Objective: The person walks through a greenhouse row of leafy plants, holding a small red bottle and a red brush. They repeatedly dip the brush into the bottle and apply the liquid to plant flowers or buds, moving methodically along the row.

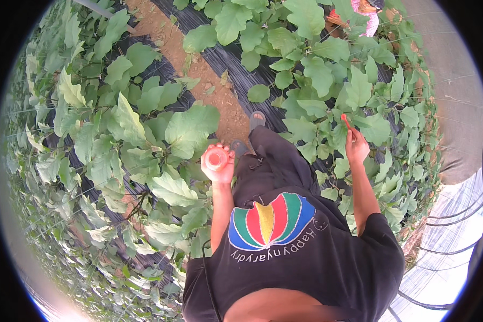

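In my left hand (pixel 220 175), fingers curled around it, is a small round open-topped container (pixel 216 156) with something pinkish red inside. It is held upright beside the broad green leaves (pixel 190 129) on the left. My right hand (pixel 356 147) is raised among the plants on the right. Its fingers pinch a thin red stick-like tool (pixel 346 122), whose small red tip points up and away from me, close to a leaf (pixel 374 129). Whether the tip touches any part of the plant, I cannot tell.
Rows of leafy plants, seemingly eggplants (pixel 316 75), line both sides of a brown soil path (pixel 214 88). Black plastic sheeting (pixel 225 59) covers the beds, and thin strings cross the leaves. At the far right, another person (pixel 371 21) is partly visible among the foliage.
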### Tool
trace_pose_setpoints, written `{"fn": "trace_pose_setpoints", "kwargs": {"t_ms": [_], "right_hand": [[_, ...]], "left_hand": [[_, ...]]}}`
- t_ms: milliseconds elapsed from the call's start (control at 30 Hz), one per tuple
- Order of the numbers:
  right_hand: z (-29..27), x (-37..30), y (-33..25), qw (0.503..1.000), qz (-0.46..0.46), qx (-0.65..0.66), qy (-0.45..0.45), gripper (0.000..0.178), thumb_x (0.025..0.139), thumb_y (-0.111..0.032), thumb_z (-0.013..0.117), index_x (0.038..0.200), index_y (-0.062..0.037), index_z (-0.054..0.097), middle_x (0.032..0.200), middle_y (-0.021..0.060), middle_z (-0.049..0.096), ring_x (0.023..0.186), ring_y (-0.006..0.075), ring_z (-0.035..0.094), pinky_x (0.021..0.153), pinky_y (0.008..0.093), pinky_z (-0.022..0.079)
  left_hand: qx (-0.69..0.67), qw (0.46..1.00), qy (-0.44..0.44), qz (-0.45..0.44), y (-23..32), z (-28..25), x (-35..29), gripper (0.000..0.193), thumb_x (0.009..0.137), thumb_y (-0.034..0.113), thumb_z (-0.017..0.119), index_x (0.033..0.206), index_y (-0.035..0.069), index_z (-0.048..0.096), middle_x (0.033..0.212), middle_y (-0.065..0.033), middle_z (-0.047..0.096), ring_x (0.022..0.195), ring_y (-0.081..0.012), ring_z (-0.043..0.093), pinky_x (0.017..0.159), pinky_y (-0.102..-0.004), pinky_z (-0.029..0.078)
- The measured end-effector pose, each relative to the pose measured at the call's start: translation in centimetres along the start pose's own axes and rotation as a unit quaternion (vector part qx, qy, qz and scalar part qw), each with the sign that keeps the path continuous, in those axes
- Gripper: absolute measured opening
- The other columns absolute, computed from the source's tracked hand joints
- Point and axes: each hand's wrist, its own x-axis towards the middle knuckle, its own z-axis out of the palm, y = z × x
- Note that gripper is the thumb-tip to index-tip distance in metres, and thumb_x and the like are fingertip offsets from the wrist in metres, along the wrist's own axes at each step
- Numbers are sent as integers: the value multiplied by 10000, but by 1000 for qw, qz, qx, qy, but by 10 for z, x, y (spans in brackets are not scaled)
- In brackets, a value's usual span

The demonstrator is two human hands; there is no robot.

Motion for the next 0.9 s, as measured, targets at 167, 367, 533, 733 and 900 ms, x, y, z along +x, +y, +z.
{"fn": "trace_pose_setpoints", "kwargs": {"t_ms": [167, 367, 533, 733, 900], "right_hand": [[22, 55, -55, 995, -51, 85, 5, 141, 898, -273, 665, 967, -163, 722, 722, 19, 627, 620, 246, 628, 579, 358, 499], [88, 129, -79, 987, -39, 156, -5, 192, 914, -283, 650, 1038, -155, 722, 808, 41, 669, 678, 243, 643, 636, 349, 512], [157, 194, -74, 982, 57, 174, -40, 280, 916, -339, 623, 1115, -165, 715, 941, 94, 708, 829, 309, 678, 728, 384, 533], [265, 247, -32, 921, 285, 260, -54, 292, 901, -355, 613, 1125, -198, 715, 938, 63, 737, 857, 288, 698, 771, 382, 538], [308, 273, -25, 876, 350, 325, -68, 366, 914, -302, 633, 1157, -33, 685, 927, 78, 745, 651, 167, 715, 690, 296, 544]], "left_hand": [[-14, 999, 10, 50, 7, -6, 2, 346, 900, 422, 547, 1000, 106, 650, 979, -97, 627, 900, -295, 580, 752, -418, 457], [6, 995, 44, 87, 11, 15, 27, 336, 898, 399, 555, 1005, 91, 635, 996, -113, 609, 893, -304, 573, 752, -415, 461], [51, 995, 25, 88, -3, 61, 64, 251, 909, 315, 546, 1007, 98, 626, 1006, -97, 628, 921, -277, 570, 758, -409, 437], [75, 995, 24, 64, -23, 99, 105, 378, 847, 411, 650, 1015, 74, 621, 1013, -96, 602, 920, -267, 553, 780, -387, 435], [97, 993, 35, 56, -38, 119, 128, 361, 860, 402, 641, 1016, 78, 619, 1011, -96, 600, 921, -269, 550, 785, -391, 437]]}}
